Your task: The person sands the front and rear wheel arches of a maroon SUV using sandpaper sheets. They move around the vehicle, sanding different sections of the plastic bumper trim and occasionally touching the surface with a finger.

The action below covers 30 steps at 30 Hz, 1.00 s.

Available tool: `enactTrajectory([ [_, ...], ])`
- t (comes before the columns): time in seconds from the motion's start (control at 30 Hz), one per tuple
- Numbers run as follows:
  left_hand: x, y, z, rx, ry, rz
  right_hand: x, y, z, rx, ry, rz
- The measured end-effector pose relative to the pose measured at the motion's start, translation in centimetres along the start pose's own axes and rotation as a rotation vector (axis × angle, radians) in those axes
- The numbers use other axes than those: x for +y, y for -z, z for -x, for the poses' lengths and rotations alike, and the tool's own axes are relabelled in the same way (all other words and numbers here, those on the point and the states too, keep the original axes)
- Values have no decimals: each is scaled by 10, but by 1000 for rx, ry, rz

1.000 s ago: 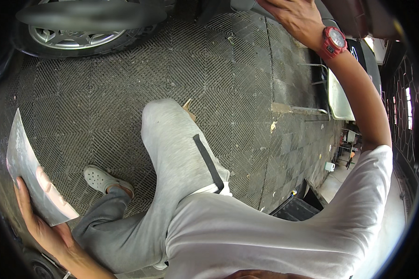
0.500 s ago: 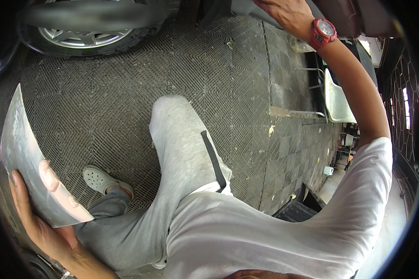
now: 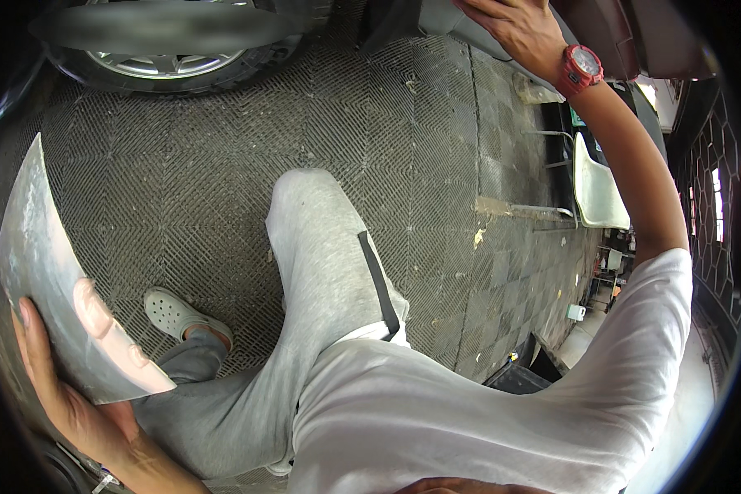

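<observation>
My left hand (image 3: pixel 74 412) grips a thin, curved grey sheet (image 3: pixel 41 239) by its lower end, with the thumb along its face. The sheet tapers to a point at the top and stands tilted beside my left leg. Lumps of pale pink paste (image 3: pixel 95 309) lie along its right edge, with a pink smear around them. My right hand (image 3: pixel 523 33) reaches up to the top edge, close to a dark reddish-brown panel (image 3: pixel 667 41). Its fingertips are cut off by the picture's edge, so what they touch or hold is hidden. A red watch (image 3: pixel 582 67) circles that wrist.
A car wheel (image 3: pixel 173 70) stands at the far left. Ribbed dark tiles cover the floor (image 3: pixel 370 140). On the right are a pale green chair (image 3: pixel 597 185), a white cup-like container (image 3: pixel 577 313) and a black bin-like box (image 3: pixel 519 377).
My right hand has shifted slightly right and down in the picture. The sheet has tilted a little in my left hand, its grip unchanged.
</observation>
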<state>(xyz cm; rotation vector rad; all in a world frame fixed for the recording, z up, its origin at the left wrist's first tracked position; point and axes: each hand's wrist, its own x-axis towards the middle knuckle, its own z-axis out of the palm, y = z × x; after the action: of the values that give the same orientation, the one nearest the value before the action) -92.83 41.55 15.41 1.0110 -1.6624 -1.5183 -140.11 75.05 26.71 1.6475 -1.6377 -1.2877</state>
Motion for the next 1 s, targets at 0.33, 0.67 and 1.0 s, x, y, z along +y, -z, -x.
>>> enactTrajectory([
  [0.33, -4, -2, -3, -86, -40, 15, 5, -8, 6, -4, 2, -63],
  [0.67, -6, -7, -6, -70, -63, -30, -25, 6, -13, -48, -80, 41],
  [1.0, -5, -6, -2, -61, -56, -39, -13, -12, 8, 58, -54, -57],
])
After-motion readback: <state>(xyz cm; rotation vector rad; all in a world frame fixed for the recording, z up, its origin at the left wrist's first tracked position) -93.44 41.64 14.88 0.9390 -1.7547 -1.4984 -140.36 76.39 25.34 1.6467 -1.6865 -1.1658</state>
